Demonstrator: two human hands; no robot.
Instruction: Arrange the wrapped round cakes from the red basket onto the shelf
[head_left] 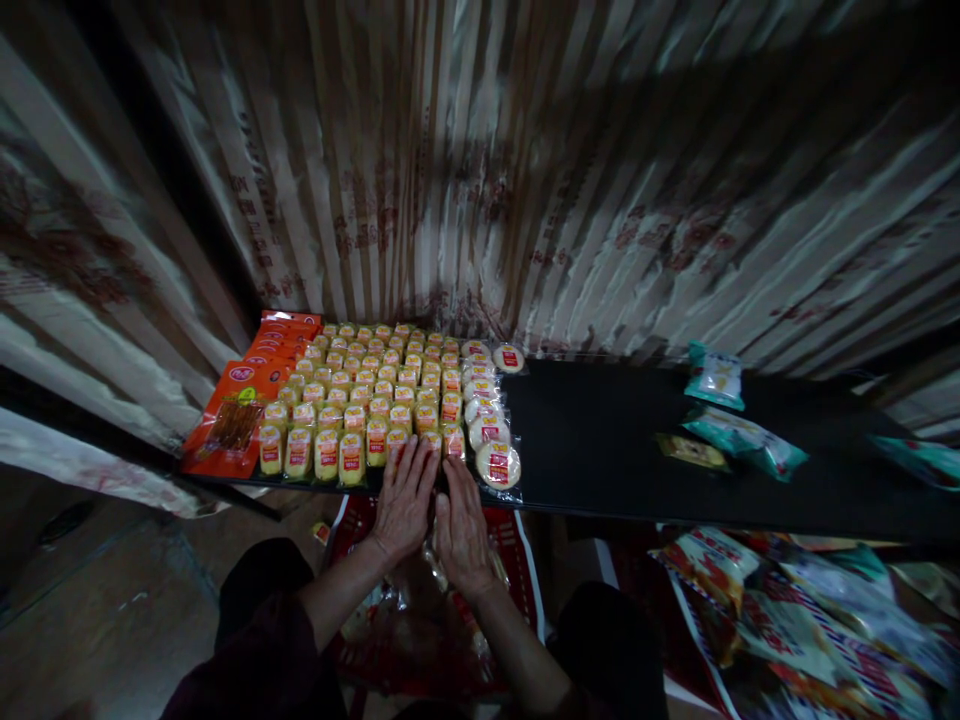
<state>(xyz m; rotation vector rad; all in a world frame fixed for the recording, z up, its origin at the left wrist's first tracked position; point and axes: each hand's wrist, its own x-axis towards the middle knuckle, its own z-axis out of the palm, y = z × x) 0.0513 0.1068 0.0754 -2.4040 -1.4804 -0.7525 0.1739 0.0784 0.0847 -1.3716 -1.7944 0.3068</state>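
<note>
Rows of small yellow wrapped cakes (326,455) stand upright, packed closely on a black shelf (585,450). My left hand (405,505) lies with outstretched fingers against the front row, its fingertips over one or two of the cakes. Beside it, my right hand (461,530) touches the front cake at the row's right end, fingers extended and thumb toward the left hand. Neither hand is wrapped around anything. Flat round white wrapped biscuits (498,466) overlap in a column just right of the cakes. Orange snack packets (232,420) overlap at the left end.
Green-and-white packets (746,440) and a yellowish wrapped snack (691,452) lie on the shelf's right part. Below, a red container (529,560) holding wrapped items sits between my knees. More bags (795,620) are heaped at lower right. A patterned curtain (480,180) hangs behind.
</note>
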